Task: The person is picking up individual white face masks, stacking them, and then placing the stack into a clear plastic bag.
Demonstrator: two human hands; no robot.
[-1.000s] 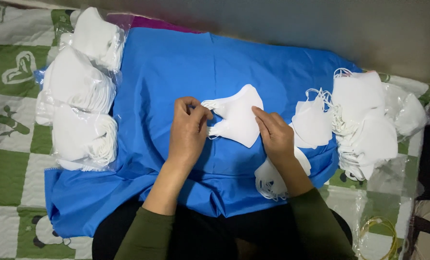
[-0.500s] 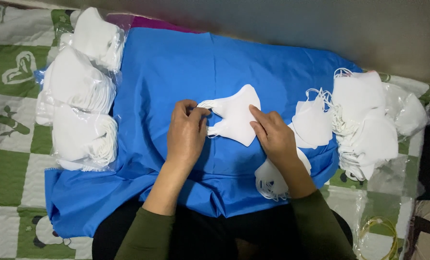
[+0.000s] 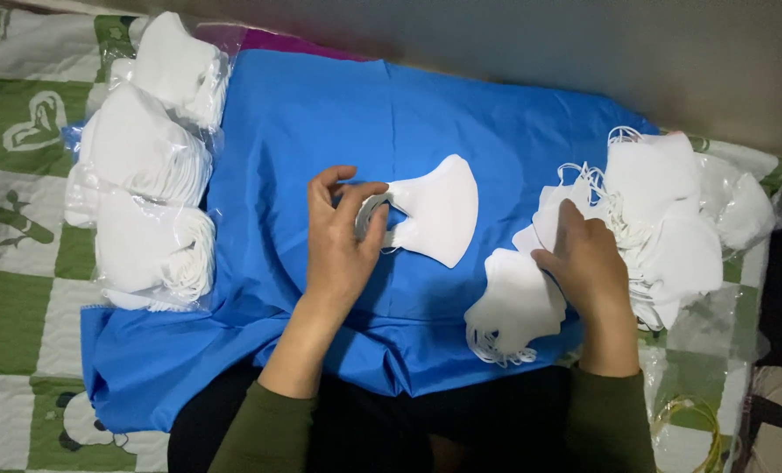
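On green checked quilt [image 3: 23, 307], blue cloth [image 3: 338, 114]

One head-worn camera looks steeply down from close above the lap, facing forward over the blue cloth [image 3: 461, 114] toward the grey wall [image 3: 540, 52], both forearms entering from the bottom edge of the view.

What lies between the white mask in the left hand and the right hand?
In the head view, only bare blue cloth lies between the white mask held by the left hand and the right hand.
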